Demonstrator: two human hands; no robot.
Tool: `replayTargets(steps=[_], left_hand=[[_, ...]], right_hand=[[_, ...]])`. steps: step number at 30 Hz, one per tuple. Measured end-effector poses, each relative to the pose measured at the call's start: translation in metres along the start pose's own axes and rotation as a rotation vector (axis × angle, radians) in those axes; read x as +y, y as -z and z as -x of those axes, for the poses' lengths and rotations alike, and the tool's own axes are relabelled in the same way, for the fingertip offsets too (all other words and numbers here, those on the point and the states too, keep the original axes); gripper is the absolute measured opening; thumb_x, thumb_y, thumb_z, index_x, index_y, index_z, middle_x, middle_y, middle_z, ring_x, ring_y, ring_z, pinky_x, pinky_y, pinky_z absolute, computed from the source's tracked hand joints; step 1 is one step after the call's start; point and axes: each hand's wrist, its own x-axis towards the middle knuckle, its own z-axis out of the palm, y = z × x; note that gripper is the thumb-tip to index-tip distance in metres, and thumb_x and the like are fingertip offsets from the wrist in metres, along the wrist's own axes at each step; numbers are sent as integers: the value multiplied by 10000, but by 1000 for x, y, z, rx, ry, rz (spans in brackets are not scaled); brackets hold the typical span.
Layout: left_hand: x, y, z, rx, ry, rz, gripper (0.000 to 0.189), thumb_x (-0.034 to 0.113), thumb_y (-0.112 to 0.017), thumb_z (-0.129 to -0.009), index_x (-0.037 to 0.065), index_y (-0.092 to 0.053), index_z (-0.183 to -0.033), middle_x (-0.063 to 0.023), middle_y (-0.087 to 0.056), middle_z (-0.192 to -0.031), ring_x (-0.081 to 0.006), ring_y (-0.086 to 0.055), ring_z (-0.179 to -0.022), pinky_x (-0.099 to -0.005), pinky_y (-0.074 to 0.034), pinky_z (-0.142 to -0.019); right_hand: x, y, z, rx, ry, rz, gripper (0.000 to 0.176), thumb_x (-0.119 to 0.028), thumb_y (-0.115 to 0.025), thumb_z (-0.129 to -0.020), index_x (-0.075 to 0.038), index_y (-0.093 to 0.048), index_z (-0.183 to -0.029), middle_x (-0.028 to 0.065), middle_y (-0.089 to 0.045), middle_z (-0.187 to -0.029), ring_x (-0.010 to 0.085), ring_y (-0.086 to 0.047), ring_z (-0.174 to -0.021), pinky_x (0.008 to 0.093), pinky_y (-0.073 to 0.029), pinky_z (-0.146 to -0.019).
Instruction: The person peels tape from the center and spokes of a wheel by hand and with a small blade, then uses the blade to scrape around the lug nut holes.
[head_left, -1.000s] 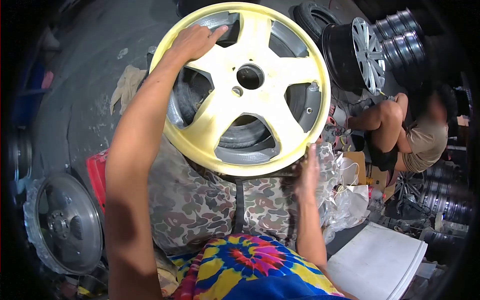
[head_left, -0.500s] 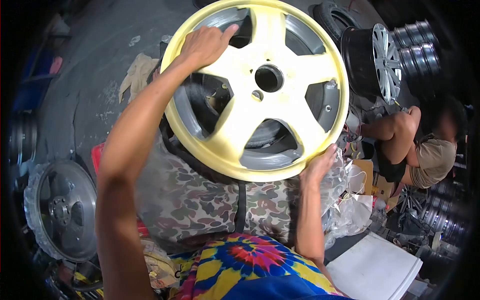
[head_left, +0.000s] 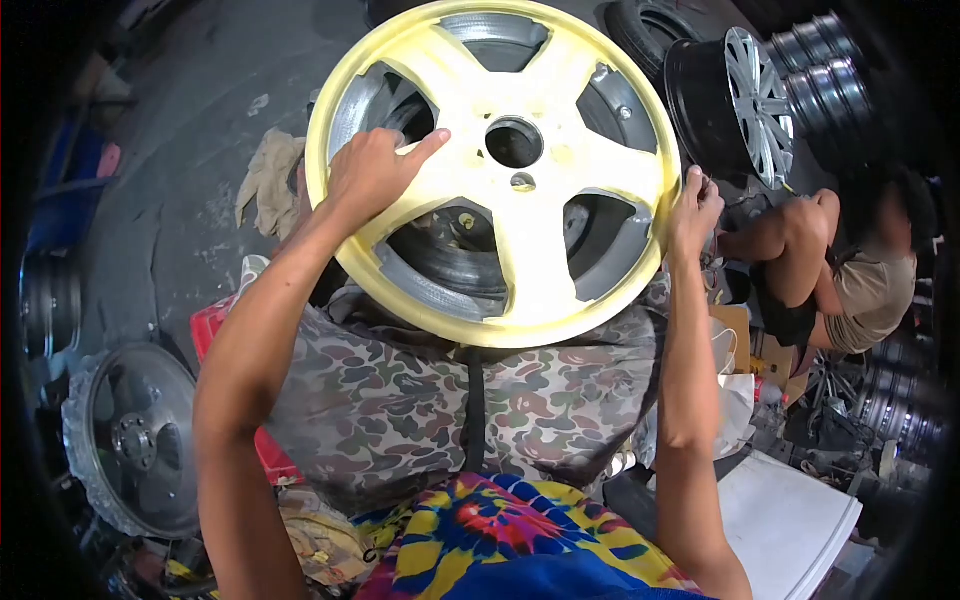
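A car wheel rim (head_left: 530,240), pale yellow on its face and grey inside, is tilted towards me above my camouflage-covered lap. My left hand (head_left: 372,172) grips the spoke on its left side, thumb stretched across the face and fingers partly hidden in the opening. At the right edge of the rim, my right hand (head_left: 693,218) is closed against the lip with the thumb pointing up; some of its fingers are hidden. A round centre bore and a smaller hole show in the hub. Behind the spoke openings a dark tyre-like shape is partly visible.
To the right another person (head_left: 870,290) sits beside a black wheel with silver spokes (head_left: 760,110). Several rims (head_left: 825,90) are stacked behind. A plastic-edged grey wheel (head_left: 135,440) stands at left. A white panel (head_left: 790,520) lies at lower right, a beige cloth (head_left: 272,180) on the floor.
The wheel rim has turned counterclockwise and shifted slightly left. My left hand has travelled down and left with it, while my right hand has moved up along the right edge.
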Motion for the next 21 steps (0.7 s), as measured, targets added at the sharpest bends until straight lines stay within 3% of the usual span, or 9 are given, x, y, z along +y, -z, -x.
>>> replayTargets(steps=[2, 4, 6, 8, 9, 11, 13, 21], left_hand=[[2, 0, -1, -9, 15, -5, 829, 714, -626, -936, -88, -742, -759, -274, -720, -756, -401, -724, -759, -506, -541, -761], [-1, 1, -5, -29, -29, -38, 812, 698, -621, -948, -87, -742, -781, -278, -720, -772, -405, -721, -775, -511, -538, -769], [-1, 2, -8, -43, -74, -64, 795, 683, -615, -960, -86, -742, -803, -281, -720, -789, -410, -718, -791, -515, -536, -776], [1, 7, -7, 84, -204, -202, 643, 561, -639, -996, -66, -744, -904, -258, -719, -827, -420, -705, -835, -514, -527, -806], [4, 12, -4, 86, -204, -199, 643, 561, -639, -996, -66, -744, -904, -258, -719, -827, -420, -705, -835, -514, -527, -806], [18, 23, 3, 224, -309, -109, 448, 413, -661, -1010, -28, -741, -988, -219, -721, -882, -422, -691, -883, -500, -521, -832], [31, 33, 10, 152, -296, -56, 397, 370, -668, -1004, -21, -742, -997, -210, -723, -914, -418, -689, -911, -493, -521, -847], [30, 21, 23, -45, -426, -104, 320, 295, -671, -999, -13, -755, -1013, -203, -715, -1003, -403, -673, -1027, -487, -516, -913]], right_hand=[[-16, 13, 21, 130, 233, 221, 500, -354, -509, -1087, 68, -670, -1302, 196, -546, -1132, 261, -561, -1045, 367, -444, -990], [-44, 23, 57, 67, 222, 195, 481, -323, -481, -1084, 28, -673, -1351, 209, -483, -1142, 286, -522, -1106, 376, -406, -1026], [-59, 28, 85, -168, 222, 122, 450, -285, -475, -1090, 13, -676, -1361, 197, -513, -1119, 270, -543, -1032, 376, -438, -967], [-92, 29, 113, -387, 237, 82, 387, -191, -507, -1078, 11, -679, -1360, 155, -542, -1025, 244, -554, -948, 366, -463, -896], [-102, 25, 124, -455, 272, 47, 347, -148, -554, -1052, 29, -697, -1314, 147, -571, -971, 239, -577, -900, 360, -480, -857], [-120, 15, 139, -543, 326, 37, 271, -91, -645, -996, 55, -735, -1205, 149, -628, -883, 238, -624, -816, 358, -508, -782], [-126, -3, 148, -525, 316, -19, 192, -85, -727, -936, 74, -767, -1037, 178, -693, -828, 259, -682, -711, 378, -532, -695], [-136, -36, 142, -532, 282, 148, 245, -162, -742, -875, 63, -773, -968, 231, -727, -834, 344, -724, -730, 424, -554, -737]])
